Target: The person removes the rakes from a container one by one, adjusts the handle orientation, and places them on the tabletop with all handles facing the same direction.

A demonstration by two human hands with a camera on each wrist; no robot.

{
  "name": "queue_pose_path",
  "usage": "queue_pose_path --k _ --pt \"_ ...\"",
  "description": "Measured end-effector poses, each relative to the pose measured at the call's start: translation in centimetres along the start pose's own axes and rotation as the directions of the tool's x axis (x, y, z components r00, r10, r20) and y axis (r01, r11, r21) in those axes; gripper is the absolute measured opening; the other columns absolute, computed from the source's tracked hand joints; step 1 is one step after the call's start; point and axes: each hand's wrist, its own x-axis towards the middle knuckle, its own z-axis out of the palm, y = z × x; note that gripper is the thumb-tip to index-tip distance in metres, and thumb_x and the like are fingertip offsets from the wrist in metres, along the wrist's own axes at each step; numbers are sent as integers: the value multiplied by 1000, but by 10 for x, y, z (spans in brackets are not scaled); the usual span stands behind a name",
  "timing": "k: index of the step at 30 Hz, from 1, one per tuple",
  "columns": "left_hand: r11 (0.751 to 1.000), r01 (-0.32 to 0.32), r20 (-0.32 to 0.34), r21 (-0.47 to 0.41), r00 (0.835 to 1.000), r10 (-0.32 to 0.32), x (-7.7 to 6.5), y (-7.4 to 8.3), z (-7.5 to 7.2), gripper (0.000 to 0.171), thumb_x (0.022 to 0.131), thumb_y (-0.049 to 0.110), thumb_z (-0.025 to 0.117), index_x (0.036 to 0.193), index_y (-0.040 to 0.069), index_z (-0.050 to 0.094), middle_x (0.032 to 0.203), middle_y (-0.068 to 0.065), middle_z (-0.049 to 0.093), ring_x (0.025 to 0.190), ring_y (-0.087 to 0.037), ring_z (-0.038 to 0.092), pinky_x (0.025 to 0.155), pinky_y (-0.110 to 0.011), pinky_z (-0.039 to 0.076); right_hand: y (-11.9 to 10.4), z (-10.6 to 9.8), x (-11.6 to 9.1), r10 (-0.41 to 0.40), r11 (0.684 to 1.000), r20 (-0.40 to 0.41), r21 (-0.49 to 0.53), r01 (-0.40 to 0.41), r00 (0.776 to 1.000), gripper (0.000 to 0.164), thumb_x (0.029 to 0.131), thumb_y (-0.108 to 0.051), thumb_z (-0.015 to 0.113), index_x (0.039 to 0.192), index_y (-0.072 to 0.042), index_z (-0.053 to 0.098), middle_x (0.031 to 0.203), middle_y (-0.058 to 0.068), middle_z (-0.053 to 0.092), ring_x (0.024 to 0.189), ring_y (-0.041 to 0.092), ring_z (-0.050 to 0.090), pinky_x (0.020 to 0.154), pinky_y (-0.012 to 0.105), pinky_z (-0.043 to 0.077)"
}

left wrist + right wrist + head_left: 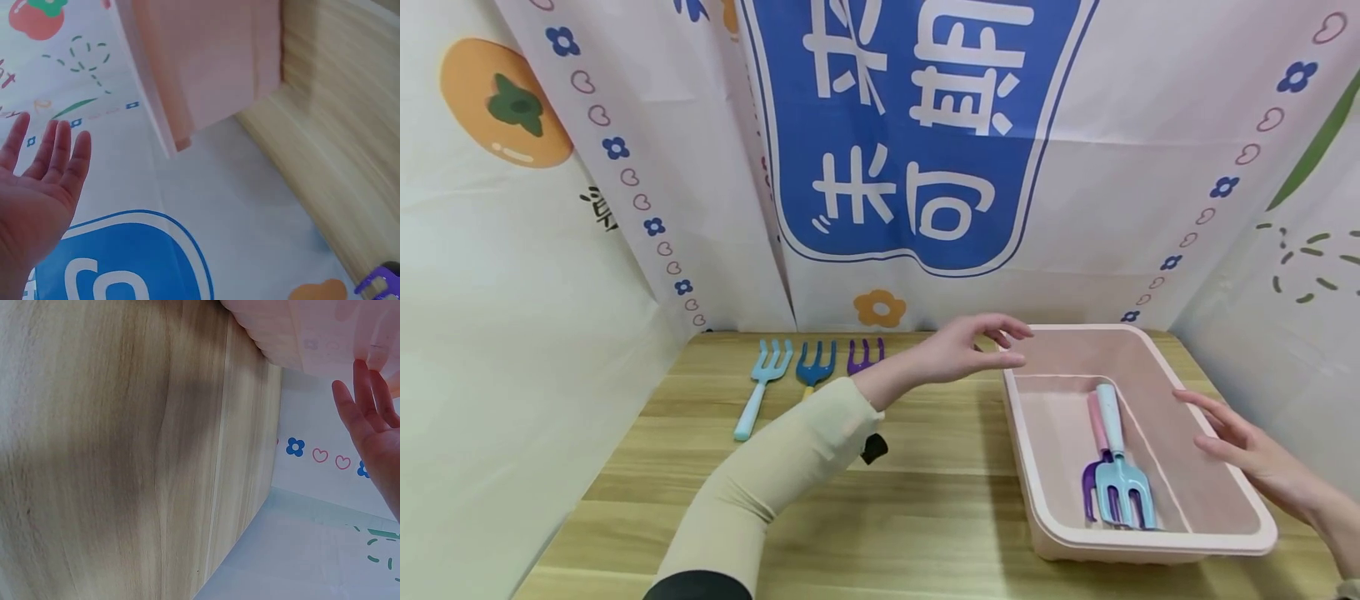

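My left hand [973, 348] hovers by the far left corner of a pink plastic bin [1157, 543], fingers extended and nothing held. In the left wrist view that hand [40, 200] shows its palm, apart from the bin [206, 56]. At the bin's right rim is my right hand [1243, 454], its fingers loosely extended; the right wrist view has its fingertips [361, 372] at the outer wall. Inside the bin a light blue hand fork [1123, 483] lies partly over a purple hand fork with a pink handle [1097, 421].
Left of the bin, a light blue hand fork [762, 387], a dark blue hand fork [815, 367] with a yellow handle and a purple hand fork [863, 357] lie on the wooden table [917, 517]. My left arm covers parts of them. Printed cloth [1097, 225] hangs behind the table.
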Motion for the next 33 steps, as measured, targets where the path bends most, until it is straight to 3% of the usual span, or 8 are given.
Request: queue_pose_path --k 5,9,19,23,28,33 --pt "999 -11 94 33 996 8 14 7 1 45 92 29 69 133 14 58 121 8 60 110 -7 52 86 -20 46 1 1 -1 3 1000 -2 26 -3 1000 60 103 0 39 156 -20 20 137 -29 30 111 -11 42 79 19 48" --pt "1000 -5 157 -4 988 5 30 10 4 47 91 30 69 134 16 57 125 9 58 113 -6 50 89 -21 44 2 0 -2 11 999 0 39 -11 1000 60 103 0 39 156 -21 19 136 -29 31 110 -10 44 78 21 49" --pt "994 74 211 -76 976 -57 64 -6 22 50 89 31 71 135 18 55 127 8 56 115 -5 49 93 -23 43 -1 0 1 -11 1000 2 20 11 1000 60 102 1 39 156 -19 19 139 -28 29 112 -11 42 80 17 46" --pt "990 132 274 -43 955 -115 73 -11 39 56 86 33 73 138 21 53 131 9 54 120 -6 47 94 -22 42 0 -1 1 -6 1000 3 13 6 1000 60 102 1 39 156 -19 19 139 -28 28 112 -11 41 80 17 46" --pt "996 89 375 29 922 -94 86 -15 60 64 84 30 76 141 17 50 137 6 52 124 -9 46 96 -17 37 1 -2 1 10 1000 3 13 -10 1000 59 103 -1 39 156 -20 19 137 -27 29 111 -11 43 79 18 47" --pt "994 111 442 7 891 -103 98 -15 80 62 81 23 80 137 15 54 136 6 53 125 -7 44 99 -18 35 2 -2 2 2 1000 5 22 -2 1000 60 102 1 38 155 -21 21 136 -26 31 110 -10 44 78 19 48"
